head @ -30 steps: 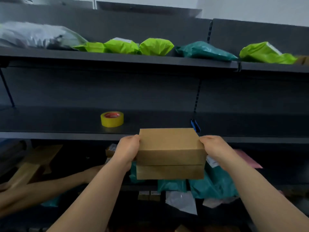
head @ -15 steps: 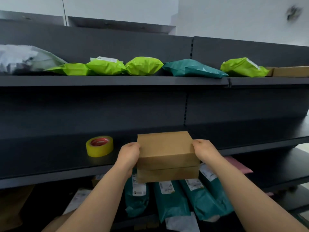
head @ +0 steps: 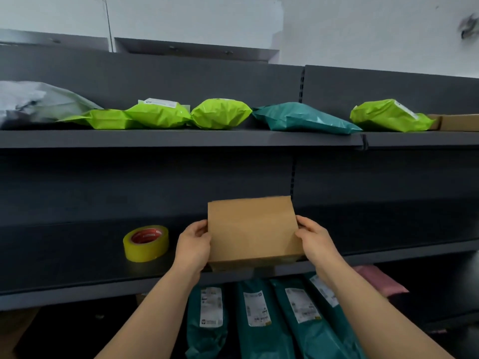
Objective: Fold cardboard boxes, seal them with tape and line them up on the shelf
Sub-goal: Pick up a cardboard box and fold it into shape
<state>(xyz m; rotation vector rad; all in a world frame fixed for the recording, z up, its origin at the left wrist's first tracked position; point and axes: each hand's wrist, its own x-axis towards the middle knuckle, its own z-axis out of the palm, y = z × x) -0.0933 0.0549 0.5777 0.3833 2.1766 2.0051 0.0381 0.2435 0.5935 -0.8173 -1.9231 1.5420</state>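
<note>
The person holds a brown cardboard box (head: 252,229) between both hands at the front of the dark middle shelf (head: 77,268). Its broad face is tipped toward them and its lower edge sits down at the shelf lip. The left hand (head: 194,248) grips the left side and the right hand (head: 315,240) the right, with the fingers (head: 201,226) curled round the edges. A yellow tape roll (head: 146,243) sits on the same shelf, near the left hand. Lime-green mailers (head: 220,114) and a teal mailer (head: 300,117) lie on the upper shelf (head: 181,138). Labelled teal parcels (head: 256,320) stand below.
</note>
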